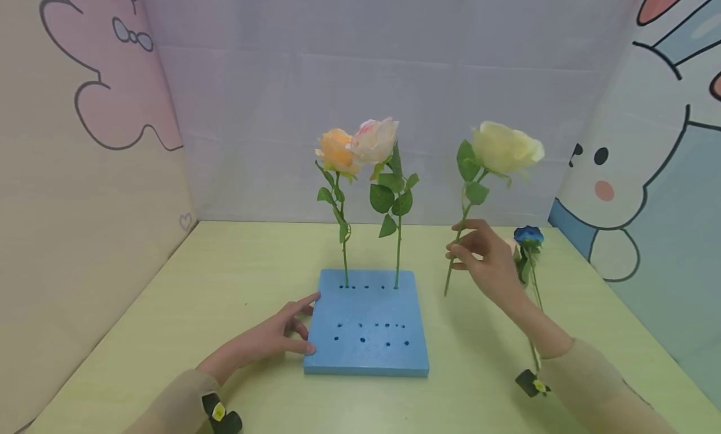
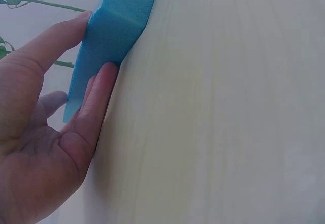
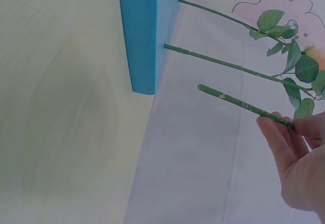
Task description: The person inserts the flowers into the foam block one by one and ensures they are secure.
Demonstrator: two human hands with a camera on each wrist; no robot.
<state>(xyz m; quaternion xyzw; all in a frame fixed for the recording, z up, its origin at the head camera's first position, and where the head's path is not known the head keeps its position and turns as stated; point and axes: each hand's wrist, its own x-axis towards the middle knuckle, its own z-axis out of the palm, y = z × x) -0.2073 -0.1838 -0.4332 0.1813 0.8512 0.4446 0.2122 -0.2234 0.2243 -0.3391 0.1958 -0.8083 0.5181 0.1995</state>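
A pale yellow rose stands upright in the air, its stem pinched between thumb and fingertips of the right hand, the bare stem end hanging below the grip, off the table. To the grip's left lies a blue foam block bearing an orange rose and a pink rose. The left hand presses straight fingers against the block's near edge. Behind the grip, a blue rose.

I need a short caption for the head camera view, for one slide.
Left hand steadies the blue foam block holding two roses while the right hand holds a cream rose by its stem.
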